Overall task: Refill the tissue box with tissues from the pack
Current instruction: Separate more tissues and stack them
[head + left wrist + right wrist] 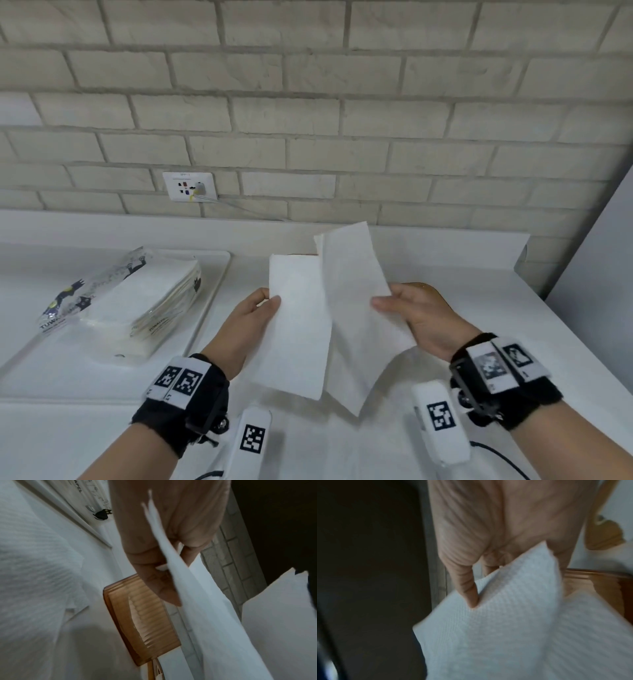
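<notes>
Two white folded tissues are held up over the counter, overlapping in the middle. My left hand (265, 303) pinches the left tissue (298, 329) by its left edge. My right hand (390, 301) pinches the right tissue (356, 308) by its right edge. The brown wooden tissue box (142, 616) lies on the counter beneath the tissues, its slot facing up; in the head view only its rim (430, 291) shows behind my right hand. The open tissue pack (133, 301), clear wrap with black cat prints, lies at the left with a stack of tissues inside.
The pack rests on a white tray (212, 301) on the white counter (496, 315). A brick wall with a socket (189, 186) and a plugged-in cable stands behind. A grey panel (596, 253) closes the right side.
</notes>
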Tool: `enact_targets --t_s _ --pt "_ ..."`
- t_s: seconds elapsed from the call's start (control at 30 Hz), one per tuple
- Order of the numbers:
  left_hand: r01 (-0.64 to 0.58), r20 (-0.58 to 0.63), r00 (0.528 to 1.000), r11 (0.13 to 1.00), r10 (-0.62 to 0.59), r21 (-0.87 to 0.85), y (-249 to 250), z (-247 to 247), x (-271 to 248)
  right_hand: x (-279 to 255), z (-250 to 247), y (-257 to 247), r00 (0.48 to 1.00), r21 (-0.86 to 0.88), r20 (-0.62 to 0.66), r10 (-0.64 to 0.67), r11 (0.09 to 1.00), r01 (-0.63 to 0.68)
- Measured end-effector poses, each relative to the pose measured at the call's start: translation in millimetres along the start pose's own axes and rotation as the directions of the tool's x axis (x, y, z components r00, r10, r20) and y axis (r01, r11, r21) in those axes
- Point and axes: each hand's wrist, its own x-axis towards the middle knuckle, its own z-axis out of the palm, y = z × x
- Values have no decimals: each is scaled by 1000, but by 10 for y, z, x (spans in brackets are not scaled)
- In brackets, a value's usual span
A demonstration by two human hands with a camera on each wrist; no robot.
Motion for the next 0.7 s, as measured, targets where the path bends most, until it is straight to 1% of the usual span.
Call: enact_targets --t_s 0.07,0.1,0.17,0.2,0.27,0.3,0.37,0.43,0.5,0.53,0.6,0.67,0.7 --pt "-7 19 1000 999 8 -32 32 27 -25 49 103 18 998 -173 56 40 984 -30" --pt "-10 21 1000 999 11 -46 45 33 -39 66 138 41 994 -221 80 68 974 -49" --pt "-14 20 1000 998 15 -69 60 51 -76 81 185 88 993 -251 89 76 967 -52" --pt "-14 -2 1000 996 14 -86 64 52 -89 76 193 102 995 -265 77 69 963 -47" --pt "-20 -89 996 994 10 -107 49 17 -107 51 178 114 998 -313 26 60 948 -49" --pt "-24 -152 988 995 8 -101 42 -24 -112 33 153 111 999 -350 -7 41 936 -41" --pt "-33 -278 960 993 0 -112 40 -106 -144 -17 85 45 996 -391 -80 -27 920 -6" --pt "-29 -394 919 990 -28 -138 -15 -190 -141 -85 67 -105 990 -354 -112 -82 934 37" --pt "20 -442 893 989 -82 -144 -113 -195 -134 -134 138 -301 990 -271 -71 -125 957 102" --pt "56 -426 897 987 -116 -151 -165 -168 -144 -142 200 -403 988 -203 -39 -149 969 138" --pt "106 -349 920 971 -178 -215 -267 -64 -151 -123 339 -577 981 -64 13 -194 979 194" --pt "122 -276 940 953 -200 -276 -278 102 -217 -85 477 -651 977 25 30 -212 977 211" --pt "118 -250 948 946 -198 -301 -261 178 -264 -70 541 -633 979 43 20 -203 978 202"
